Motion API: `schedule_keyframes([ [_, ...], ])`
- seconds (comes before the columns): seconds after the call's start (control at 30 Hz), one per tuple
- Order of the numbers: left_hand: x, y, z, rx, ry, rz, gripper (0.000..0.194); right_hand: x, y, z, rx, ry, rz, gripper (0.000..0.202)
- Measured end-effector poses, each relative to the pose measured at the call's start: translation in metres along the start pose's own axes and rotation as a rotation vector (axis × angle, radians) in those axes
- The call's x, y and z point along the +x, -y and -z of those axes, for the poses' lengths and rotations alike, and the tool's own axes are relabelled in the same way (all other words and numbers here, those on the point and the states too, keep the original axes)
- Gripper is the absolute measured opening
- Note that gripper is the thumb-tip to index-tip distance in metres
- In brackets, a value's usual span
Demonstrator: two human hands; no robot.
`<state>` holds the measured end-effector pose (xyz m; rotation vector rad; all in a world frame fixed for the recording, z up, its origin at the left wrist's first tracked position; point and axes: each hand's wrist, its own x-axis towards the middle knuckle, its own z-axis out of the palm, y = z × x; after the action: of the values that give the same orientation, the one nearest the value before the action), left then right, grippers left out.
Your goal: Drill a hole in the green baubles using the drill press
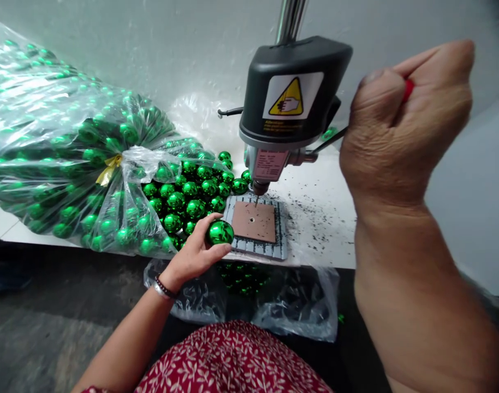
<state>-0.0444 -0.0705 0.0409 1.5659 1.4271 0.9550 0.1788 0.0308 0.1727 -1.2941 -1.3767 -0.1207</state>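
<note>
Where light strikes, the held ball [220, 232] gleams green.

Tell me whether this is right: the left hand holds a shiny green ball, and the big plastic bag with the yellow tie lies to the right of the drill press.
Not quite: the big plastic bag with the yellow tie lies to the left of the drill press, as the head view shows. The left hand does hold a shiny green ball.
</note>
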Motion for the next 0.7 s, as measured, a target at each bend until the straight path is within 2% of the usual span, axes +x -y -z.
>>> schedule_keyframes([
  [0.17, 0.009, 0.008, -0.025, -0.233, -0.021, 0.095, 0.063, -0.001, -0.002, -0.003, 0.069, -0.033, 0.029, 0.019],
  [0.3, 0.011, 0.019, -0.052, -0.389, 0.000, 0.137, 0.054, -0.001, -0.003, -0.005, 0.105, -0.065, 0.054, 0.018],
  [0.4, 0.014, 0.023, -0.062, -0.481, -0.053, 0.162, 0.049, -0.001, -0.004, -0.004, 0.103, -0.062, 0.064, 0.017],
  [0.5, 0.024, 0.020, -0.057, -0.415, -0.126, 0.156, 0.053, 0.000, -0.004, -0.005, 0.128, -0.068, 0.070, 0.018],
  [0.7, 0.049, 0.008, -0.044, 0.022, -0.191, 0.091, 0.064, 0.001, -0.005, -0.006, 0.164, -0.074, 0.067, 0.018],
])
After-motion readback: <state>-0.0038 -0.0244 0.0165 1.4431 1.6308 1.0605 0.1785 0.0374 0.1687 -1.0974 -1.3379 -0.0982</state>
